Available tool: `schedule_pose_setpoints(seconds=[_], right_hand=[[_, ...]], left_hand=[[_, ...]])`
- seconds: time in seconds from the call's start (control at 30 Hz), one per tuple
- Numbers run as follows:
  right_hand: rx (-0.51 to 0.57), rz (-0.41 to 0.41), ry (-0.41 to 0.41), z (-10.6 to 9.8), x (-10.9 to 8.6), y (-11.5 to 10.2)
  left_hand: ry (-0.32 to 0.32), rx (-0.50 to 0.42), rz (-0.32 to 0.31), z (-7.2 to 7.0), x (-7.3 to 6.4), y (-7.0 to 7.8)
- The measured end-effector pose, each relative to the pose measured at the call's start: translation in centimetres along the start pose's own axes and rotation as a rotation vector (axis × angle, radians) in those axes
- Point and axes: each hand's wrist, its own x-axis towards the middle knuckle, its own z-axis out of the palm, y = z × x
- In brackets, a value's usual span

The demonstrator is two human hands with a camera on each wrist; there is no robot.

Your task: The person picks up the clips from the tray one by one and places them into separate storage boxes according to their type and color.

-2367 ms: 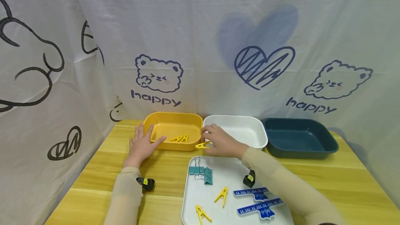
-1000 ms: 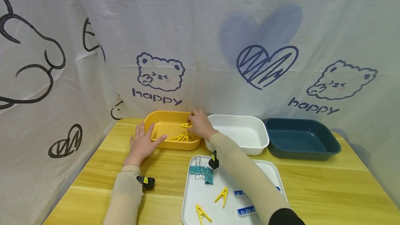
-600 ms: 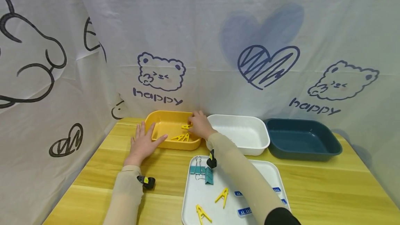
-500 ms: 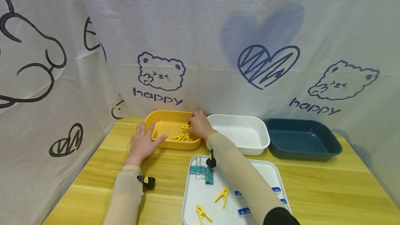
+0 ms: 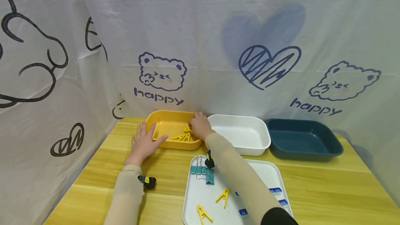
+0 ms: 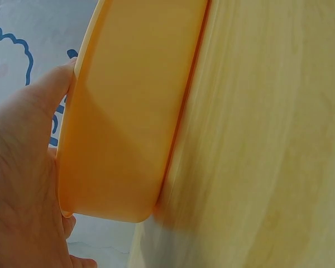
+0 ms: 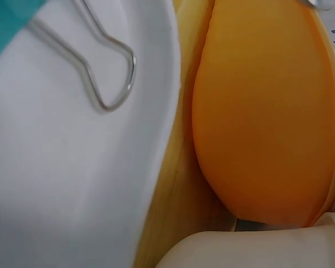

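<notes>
In the head view, my left hand [image 5: 144,146] rests with spread fingers on the front left of the yellow bin [image 5: 175,145]. The left wrist view shows its thumb against the rim of the orange-looking bin wall [image 6: 134,123]. My right hand [image 5: 200,126] reaches over the bin's right end, its fingertips partly hidden. Just below them, a yellow plastic clothespin [image 5: 187,130] lies against other yellow clothespins [image 5: 185,137] inside. On the white tray [image 5: 195,197] are two more yellow clothespins [image 5: 223,196], teal binder clips [image 5: 200,170] and blue clips [image 5: 275,190] partly covered by my right forearm.
A white bin [image 5: 243,134] stands directly right of the yellow one, and a dark teal bin [image 5: 304,140] beyond it. All three line the back of the wooden table [image 5: 337,190], before a printed cloth [image 5: 212,89]. The tray sits in front of them.
My right hand has carried a clothespin leftward from over the white bin into the yellow bin. That clothespin has dropped lower, onto the others, while the hand stays. My left hand keeps its place.
</notes>
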Motion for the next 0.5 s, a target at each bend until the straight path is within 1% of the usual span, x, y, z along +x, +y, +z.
schedule_pose_setpoints(seconds=[0.23, 0.5], right_hand=[[-0.028, 0.005, -0.005, -0.04, -0.2, -0.11], [-0.072, -0.003, -0.018, 0.18, 0.05, -0.05]], left_hand=[[-0.007, 0.002, 0.0, -0.19, -0.19, 0.15], [-0.021, -0.004, -0.011, -0.33, -0.23, 0.22]])
